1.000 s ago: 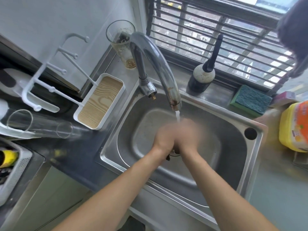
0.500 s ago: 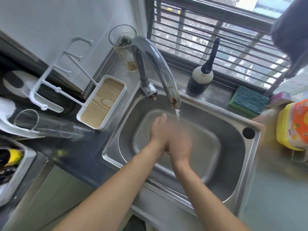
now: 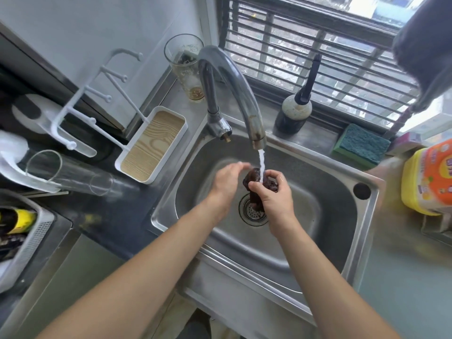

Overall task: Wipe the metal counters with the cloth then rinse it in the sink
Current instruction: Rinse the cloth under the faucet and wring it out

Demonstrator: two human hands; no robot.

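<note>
A small dark brown cloth (image 3: 254, 178) is bunched up under the running water from the curved steel tap (image 3: 234, 84), above the drain (image 3: 253, 212) of the steel sink (image 3: 318, 167). My right hand (image 3: 274, 196) grips the cloth from the right, fingers curled around it. My left hand (image 3: 226, 182) hovers just left of the cloth with its fingers apart and blurred by motion, holding nothing. The lower part of the cloth hangs down behind my right hand.
On the left counter stand a white tray with a wooden base (image 3: 152, 145), a white hook rack (image 3: 93, 99) and a lying clear glass (image 3: 68, 172). A tall glass (image 3: 187, 67), a dark bottle (image 3: 296, 111), a green sponge (image 3: 360, 145) and a yellow container (image 3: 430, 179) line the back and right.
My hands were pressed together rubbing the cloth under the tap. Now the left hand has come away to the left and the right hand alone holds the cloth in the stream.
</note>
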